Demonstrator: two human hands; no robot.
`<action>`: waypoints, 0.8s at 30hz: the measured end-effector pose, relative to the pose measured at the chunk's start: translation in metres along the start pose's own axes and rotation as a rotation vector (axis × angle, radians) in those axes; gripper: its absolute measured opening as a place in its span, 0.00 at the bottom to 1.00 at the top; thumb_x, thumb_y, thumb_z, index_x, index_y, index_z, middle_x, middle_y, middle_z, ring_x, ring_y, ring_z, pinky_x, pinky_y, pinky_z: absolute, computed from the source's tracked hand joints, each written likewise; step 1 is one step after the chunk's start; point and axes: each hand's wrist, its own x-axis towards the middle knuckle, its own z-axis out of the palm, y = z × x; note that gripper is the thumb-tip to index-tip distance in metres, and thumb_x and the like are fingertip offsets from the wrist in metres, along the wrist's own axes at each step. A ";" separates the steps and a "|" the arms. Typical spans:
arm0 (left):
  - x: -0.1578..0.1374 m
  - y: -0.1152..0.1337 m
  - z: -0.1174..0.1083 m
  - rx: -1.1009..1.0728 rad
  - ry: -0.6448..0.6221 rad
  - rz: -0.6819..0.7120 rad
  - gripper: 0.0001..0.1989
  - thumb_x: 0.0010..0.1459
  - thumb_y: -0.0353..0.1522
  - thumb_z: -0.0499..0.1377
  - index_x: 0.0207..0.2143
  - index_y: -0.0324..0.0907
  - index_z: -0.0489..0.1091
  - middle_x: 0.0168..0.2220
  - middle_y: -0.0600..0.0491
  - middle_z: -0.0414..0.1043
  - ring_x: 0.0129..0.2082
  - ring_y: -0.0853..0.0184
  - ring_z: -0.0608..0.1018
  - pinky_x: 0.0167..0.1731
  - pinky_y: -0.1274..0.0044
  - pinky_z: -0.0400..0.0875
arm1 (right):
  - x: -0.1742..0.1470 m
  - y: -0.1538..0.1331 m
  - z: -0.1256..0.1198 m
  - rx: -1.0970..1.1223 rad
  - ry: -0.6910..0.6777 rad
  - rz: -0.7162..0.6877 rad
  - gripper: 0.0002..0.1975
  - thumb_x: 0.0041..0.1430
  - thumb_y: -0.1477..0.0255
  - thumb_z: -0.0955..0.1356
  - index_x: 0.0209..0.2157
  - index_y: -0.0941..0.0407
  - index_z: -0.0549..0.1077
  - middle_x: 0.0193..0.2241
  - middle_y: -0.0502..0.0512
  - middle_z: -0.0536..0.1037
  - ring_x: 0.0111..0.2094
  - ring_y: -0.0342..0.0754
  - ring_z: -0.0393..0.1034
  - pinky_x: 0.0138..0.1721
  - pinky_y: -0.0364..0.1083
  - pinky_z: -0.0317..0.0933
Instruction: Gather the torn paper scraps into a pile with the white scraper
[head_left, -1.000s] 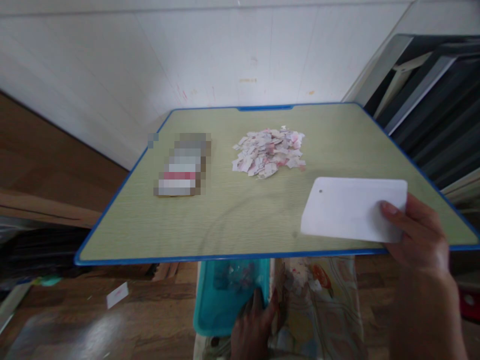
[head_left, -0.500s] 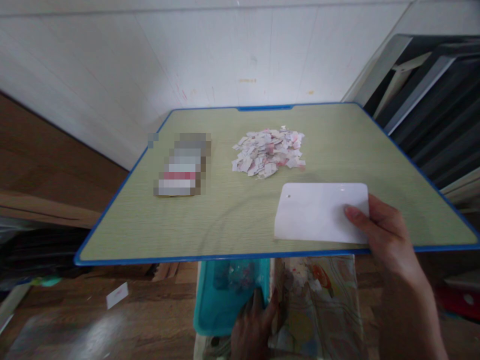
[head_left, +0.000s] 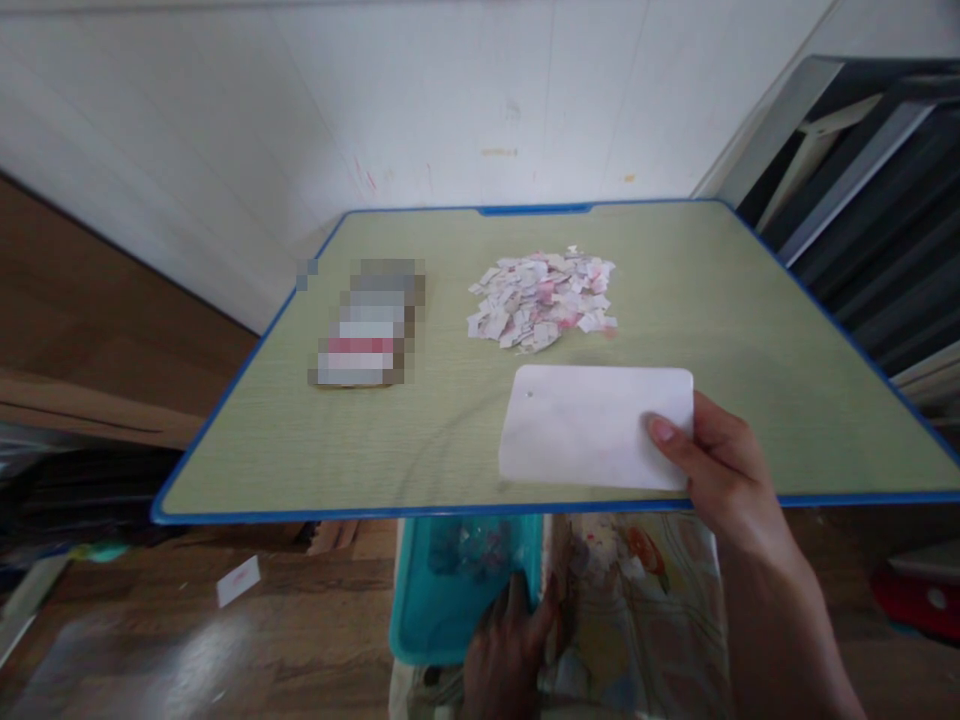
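Observation:
My right hand (head_left: 724, 455) grips the right end of a thin white rectangular board (head_left: 592, 425), thumb on top. The board has rounded corners and a small hole near its far left corner. It is over the near edge of a pale green tabletop (head_left: 300, 450) with a blue rim. Beyond it lies a pile of torn paper scraps (head_left: 544, 300), white with some pink. Below the table edge, my left hand (head_left: 504, 640) is at the right rim of a teal plastic tray (head_left: 427, 620), thumb outside and fingers inside; the fingertips are partly hidden.
A pixelated, phone-shaped object (head_left: 367, 325) lies on the left of the table. Patterned cloth (head_left: 637, 640) with paper bits is under the table beside the tray. A white card (head_left: 238, 581) lies on the wooden floor. Dark folded furniture (head_left: 885, 200) leans at the right.
My right hand has moved left with the white board. My left hand stays at the tray's rim, and the scrap pile looks the same. The view has shifted slightly.

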 end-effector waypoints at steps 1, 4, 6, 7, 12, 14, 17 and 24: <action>0.000 0.000 0.000 0.003 -0.005 -0.001 0.56 0.27 0.33 0.67 0.57 0.54 0.38 0.52 0.42 0.59 0.41 0.54 0.71 0.35 0.68 0.69 | 0.000 0.000 0.000 -0.010 -0.002 -0.003 0.10 0.55 0.67 0.63 0.39 0.54 0.69 0.27 0.49 0.70 0.25 0.40 0.61 0.22 0.38 0.54; -0.001 0.001 -0.001 0.049 0.042 0.003 0.55 0.29 0.32 0.66 0.57 0.53 0.37 0.52 0.40 0.59 0.41 0.54 0.71 0.34 0.68 0.70 | 0.001 -0.003 0.001 -0.074 -0.015 -0.032 0.09 0.55 0.68 0.63 0.37 0.55 0.70 0.27 0.49 0.70 0.25 0.39 0.60 0.22 0.37 0.53; -0.002 0.002 0.000 0.084 0.087 0.003 0.53 0.31 0.32 0.65 0.57 0.53 0.38 0.51 0.41 0.60 0.41 0.55 0.71 0.33 0.69 0.70 | 0.001 -0.006 0.000 -0.111 -0.046 -0.039 0.09 0.55 0.68 0.63 0.36 0.55 0.70 0.26 0.49 0.70 0.25 0.39 0.60 0.22 0.37 0.53; -0.003 0.003 0.000 0.096 0.109 0.000 0.51 0.32 0.31 0.65 0.57 0.53 0.39 0.50 0.41 0.61 0.41 0.56 0.71 0.33 0.69 0.70 | 0.001 -0.007 0.000 -0.125 -0.065 -0.038 0.09 0.55 0.68 0.63 0.36 0.55 0.70 0.26 0.49 0.70 0.25 0.39 0.60 0.22 0.37 0.53; -0.003 0.005 -0.001 0.131 0.187 -0.032 0.44 0.36 0.28 0.62 0.55 0.54 0.45 0.48 0.45 0.63 0.38 0.60 0.72 0.32 0.72 0.70 | -0.002 -0.008 -0.003 -0.129 -0.111 -0.001 0.09 0.54 0.67 0.63 0.35 0.55 0.70 0.25 0.49 0.69 0.24 0.40 0.60 0.21 0.38 0.54; -0.003 0.006 -0.002 0.141 0.205 -0.040 0.42 0.38 0.27 0.60 0.55 0.54 0.46 0.48 0.46 0.64 0.37 0.61 0.73 0.32 0.73 0.70 | -0.003 -0.008 -0.005 -0.107 -0.128 0.013 0.08 0.54 0.67 0.64 0.34 0.55 0.70 0.24 0.49 0.69 0.23 0.40 0.61 0.21 0.38 0.55; -0.003 0.006 -0.004 0.142 0.179 -0.045 0.41 0.39 0.28 0.61 0.55 0.55 0.47 0.48 0.46 0.64 0.39 0.60 0.72 0.32 0.73 0.70 | -0.004 -0.006 -0.007 -0.066 -0.128 0.019 0.07 0.52 0.68 0.65 0.32 0.55 0.71 0.24 0.49 0.69 0.23 0.39 0.61 0.21 0.38 0.54; -0.003 0.006 -0.004 0.129 0.131 -0.056 0.46 0.34 0.28 0.64 0.55 0.54 0.45 0.49 0.45 0.64 0.39 0.60 0.72 0.33 0.73 0.70 | -0.005 -0.003 0.002 0.168 0.176 0.083 0.07 0.49 0.67 0.67 0.33 0.53 0.71 0.21 0.48 0.69 0.18 0.39 0.60 0.16 0.38 0.53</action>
